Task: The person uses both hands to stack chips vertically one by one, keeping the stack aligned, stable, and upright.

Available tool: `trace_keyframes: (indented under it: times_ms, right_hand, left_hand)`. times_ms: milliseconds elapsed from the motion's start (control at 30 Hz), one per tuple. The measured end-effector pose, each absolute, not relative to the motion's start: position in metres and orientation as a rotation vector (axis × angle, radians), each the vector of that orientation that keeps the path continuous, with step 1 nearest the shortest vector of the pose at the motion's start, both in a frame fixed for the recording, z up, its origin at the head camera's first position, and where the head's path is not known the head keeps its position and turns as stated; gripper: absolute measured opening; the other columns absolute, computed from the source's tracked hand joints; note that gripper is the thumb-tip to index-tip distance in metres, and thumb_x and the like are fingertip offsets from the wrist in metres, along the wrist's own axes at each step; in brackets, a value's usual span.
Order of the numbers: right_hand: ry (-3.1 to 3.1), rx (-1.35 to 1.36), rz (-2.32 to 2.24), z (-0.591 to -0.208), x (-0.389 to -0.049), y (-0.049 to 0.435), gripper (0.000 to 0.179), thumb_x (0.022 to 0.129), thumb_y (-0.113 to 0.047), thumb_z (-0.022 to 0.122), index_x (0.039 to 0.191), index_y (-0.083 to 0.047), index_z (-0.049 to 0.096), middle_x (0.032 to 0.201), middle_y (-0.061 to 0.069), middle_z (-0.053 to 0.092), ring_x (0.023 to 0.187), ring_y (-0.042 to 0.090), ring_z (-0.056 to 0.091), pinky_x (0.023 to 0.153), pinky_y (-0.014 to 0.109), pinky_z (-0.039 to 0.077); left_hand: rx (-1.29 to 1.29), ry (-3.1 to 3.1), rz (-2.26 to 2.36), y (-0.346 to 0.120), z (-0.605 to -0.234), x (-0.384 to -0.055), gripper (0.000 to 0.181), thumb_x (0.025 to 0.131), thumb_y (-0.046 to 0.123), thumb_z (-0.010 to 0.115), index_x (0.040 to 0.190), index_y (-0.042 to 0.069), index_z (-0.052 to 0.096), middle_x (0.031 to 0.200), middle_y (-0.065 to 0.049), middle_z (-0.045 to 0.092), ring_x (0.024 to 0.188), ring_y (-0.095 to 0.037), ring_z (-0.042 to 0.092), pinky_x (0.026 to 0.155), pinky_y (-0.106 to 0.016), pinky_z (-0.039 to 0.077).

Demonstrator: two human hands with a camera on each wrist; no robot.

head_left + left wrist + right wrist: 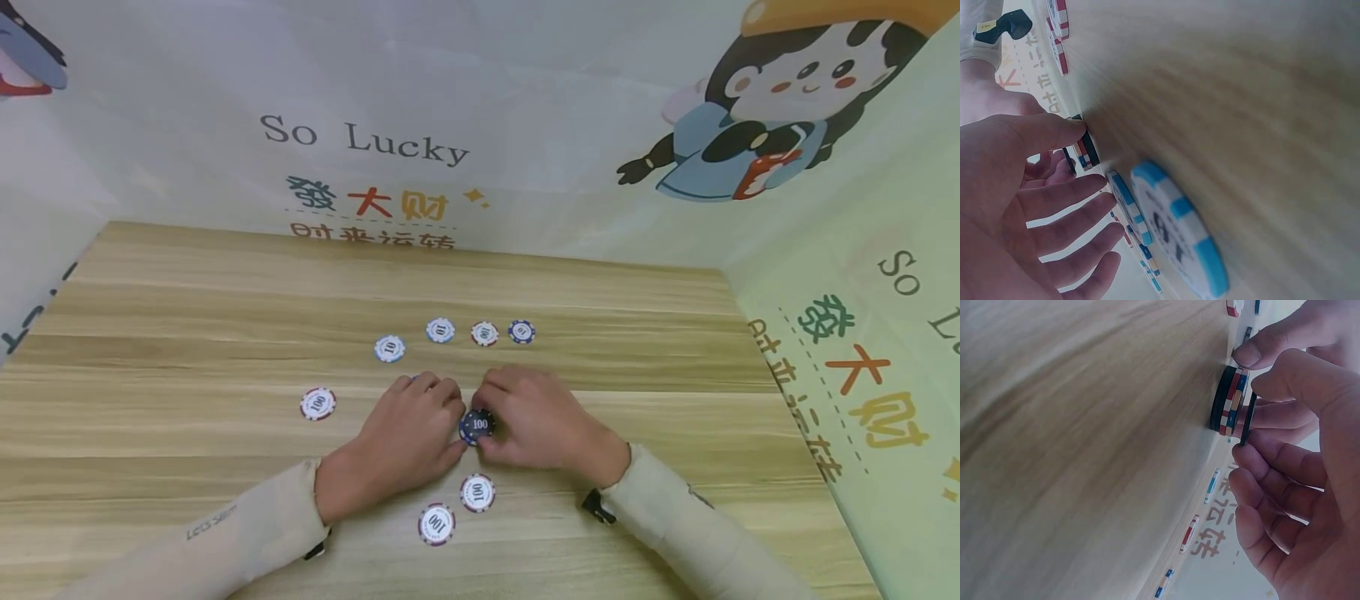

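Observation:
A short stack of poker chips [1230, 400], black at the bottom with red-and-white and blue ones above, stands on the wooden table between both hands. My right hand [536, 417] pinches a black poker chip [1249, 419] marked 100 between thumb and fingers, close over the stack and slightly tilted. My left hand [408, 429] holds the stack's side, thumb on the near edge and fingers behind it. Beside the left fingertips, a light-blue-edged chip [1179, 231] shows large in the left wrist view; in the head view these fingers mostly cover it.
Beyond the hands lie two light-blue-edged chips [389, 348], a red-edged chip [484, 333] and a dark-blue-edged chip [522, 332]. One red-edged chip [318, 403] is off to the left, two more [437, 524] nearer me. Printed cloth walls [525, 167] border the table [187, 333].

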State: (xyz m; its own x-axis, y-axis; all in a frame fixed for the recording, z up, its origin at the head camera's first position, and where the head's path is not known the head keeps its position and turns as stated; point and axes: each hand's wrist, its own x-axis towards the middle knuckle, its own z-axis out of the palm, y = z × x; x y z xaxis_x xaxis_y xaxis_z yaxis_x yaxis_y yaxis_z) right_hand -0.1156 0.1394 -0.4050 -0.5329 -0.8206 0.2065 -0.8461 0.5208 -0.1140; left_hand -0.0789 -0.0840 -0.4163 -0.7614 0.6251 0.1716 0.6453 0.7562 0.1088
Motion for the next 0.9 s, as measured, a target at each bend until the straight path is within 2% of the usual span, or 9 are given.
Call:
trace_keyframes:
  times_ms: [900]
  right_hand:
    - [-2.661,1.444,0.306,-0.4078,-0.1128,0.135,0.03,0.083,-0.033,0.085,0.102,-0.012,0.075,0.096,-0.004,0.069,0.082,0.013,0.062,0.069,0.027,0.056]
  left_hand:
    - [-1.021,-2.828,-0.27,-0.0837,-0.417,-0.0792,0.044,0.095,0.041,0.085,0.114,0.001,0.081,0.118,-0.014,0.075,0.11,-0.034,0.069,0.09,-0.05,0.059]
